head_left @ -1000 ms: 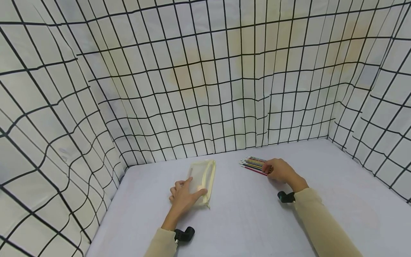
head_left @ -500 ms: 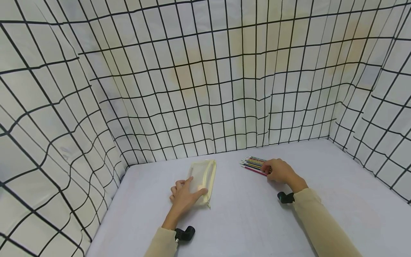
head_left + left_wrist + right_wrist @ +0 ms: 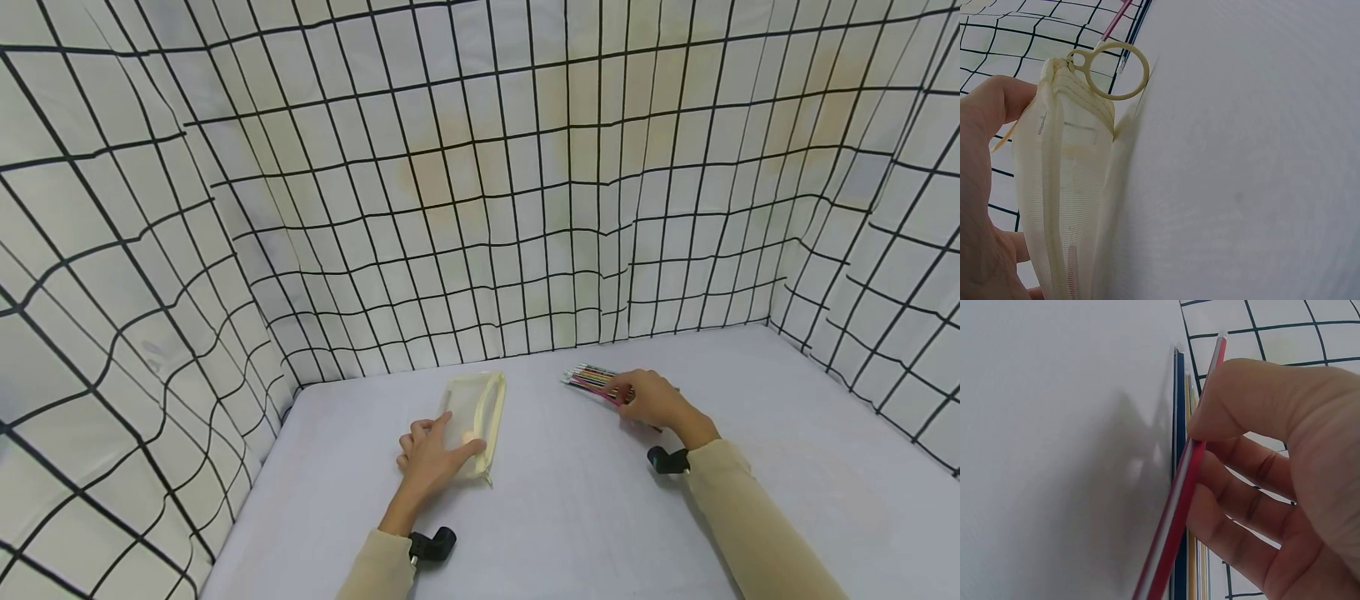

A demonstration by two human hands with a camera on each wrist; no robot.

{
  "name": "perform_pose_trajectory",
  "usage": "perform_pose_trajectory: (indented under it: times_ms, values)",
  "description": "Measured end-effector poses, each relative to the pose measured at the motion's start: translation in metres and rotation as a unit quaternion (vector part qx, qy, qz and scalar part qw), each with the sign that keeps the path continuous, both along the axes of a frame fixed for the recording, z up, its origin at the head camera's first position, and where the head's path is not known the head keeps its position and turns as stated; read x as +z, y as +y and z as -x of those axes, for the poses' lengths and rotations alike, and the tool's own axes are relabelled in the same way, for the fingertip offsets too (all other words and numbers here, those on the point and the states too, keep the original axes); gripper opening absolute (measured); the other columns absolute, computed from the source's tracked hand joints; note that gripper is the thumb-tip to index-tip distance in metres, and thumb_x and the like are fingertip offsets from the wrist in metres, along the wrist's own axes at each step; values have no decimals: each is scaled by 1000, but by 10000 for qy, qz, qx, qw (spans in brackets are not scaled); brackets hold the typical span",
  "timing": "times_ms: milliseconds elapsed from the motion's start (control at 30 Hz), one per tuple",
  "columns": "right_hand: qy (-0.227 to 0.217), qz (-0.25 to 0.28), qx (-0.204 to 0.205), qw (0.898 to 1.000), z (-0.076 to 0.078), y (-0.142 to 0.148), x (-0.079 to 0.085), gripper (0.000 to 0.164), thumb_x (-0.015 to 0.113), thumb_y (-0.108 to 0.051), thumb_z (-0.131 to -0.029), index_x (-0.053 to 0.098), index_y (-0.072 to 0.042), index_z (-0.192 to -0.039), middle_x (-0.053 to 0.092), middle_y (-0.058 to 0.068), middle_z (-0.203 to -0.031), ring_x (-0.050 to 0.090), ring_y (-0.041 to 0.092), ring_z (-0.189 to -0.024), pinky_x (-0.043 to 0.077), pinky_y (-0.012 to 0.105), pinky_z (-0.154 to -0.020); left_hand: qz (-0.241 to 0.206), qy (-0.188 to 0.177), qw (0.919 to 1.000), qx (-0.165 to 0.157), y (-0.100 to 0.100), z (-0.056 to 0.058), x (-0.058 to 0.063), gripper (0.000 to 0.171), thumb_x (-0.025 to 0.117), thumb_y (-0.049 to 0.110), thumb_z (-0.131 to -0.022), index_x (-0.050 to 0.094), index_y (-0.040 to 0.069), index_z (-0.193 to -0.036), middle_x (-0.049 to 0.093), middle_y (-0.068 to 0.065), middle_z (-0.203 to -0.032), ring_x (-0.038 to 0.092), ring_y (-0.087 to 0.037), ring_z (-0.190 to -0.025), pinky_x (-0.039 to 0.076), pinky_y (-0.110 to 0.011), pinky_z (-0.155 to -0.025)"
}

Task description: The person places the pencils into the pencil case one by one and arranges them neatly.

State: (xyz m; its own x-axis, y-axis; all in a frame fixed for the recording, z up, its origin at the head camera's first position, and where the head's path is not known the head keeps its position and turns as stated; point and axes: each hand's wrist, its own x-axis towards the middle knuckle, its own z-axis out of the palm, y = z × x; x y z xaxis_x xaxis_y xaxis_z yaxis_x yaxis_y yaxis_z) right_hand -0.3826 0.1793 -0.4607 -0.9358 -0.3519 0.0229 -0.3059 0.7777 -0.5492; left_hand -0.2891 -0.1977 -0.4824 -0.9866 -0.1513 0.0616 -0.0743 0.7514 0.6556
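A pale yellow mesh zip pouch (image 3: 491, 412) lies flat on the table in the head view, with my left hand (image 3: 429, 457) resting on it, thumb and fingers spread. Its zipper has a ring pull (image 3: 1119, 97) at one end in the left wrist view. Over on the right, my right hand (image 3: 654, 398) pinches a red pencil with a pale stripe (image 3: 1179, 506) between thumb and fingers. That pencil is tilted across a row of several pencils (image 3: 587, 373) on the table, dark blue and yellow ones among them. The right hand covers their near ends.
A white cloth covers the table (image 3: 540, 500). White curtains with black grid lines (image 3: 465, 208) rise at the back and both sides. Each wrist carries a small black camera, such as the left one (image 3: 433, 546).
The right hand has taken the red pencil from the near side of the row and tilted it, its near end now showing below the hand. The left hand and pouch have stayed put.
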Motion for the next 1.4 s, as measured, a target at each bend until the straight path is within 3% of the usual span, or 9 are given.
perform_pose_trajectory:
  times_ms: [500,900,1400]
  values:
    - [-271,652,130,9974,0,-1,0,52,70,-2,-85,64,-11,-136,64,6,-97,55,20,-83,45,32,-67,-2,-9,10000,31,1,0,1,94,75,62,-78,47,14,-153,39,-21,-145,30,-42,-130,26,-57,-93]
    - [-648,1218,18,9904,-1,-7,1,60,67,-1,-87,55,-9,-145,60,8,-94,54,19,-74,44,32,-62,19,-17,10000,40,1,1,0,93,75,62,-78,47,14,-153,40,-21,-146,30,-42,-130,27,-57,-93]
    - [-1199,1987,-86,9727,-8,-22,7,63,62,2,-89,48,-6,-150,58,12,-100,63,21,-79,60,36,-73,71,-17,9999,71,1,2,-3,93,74,62,-78,47,15,-154,40,-21,-146,31,-42,-129,27,-57,-93]
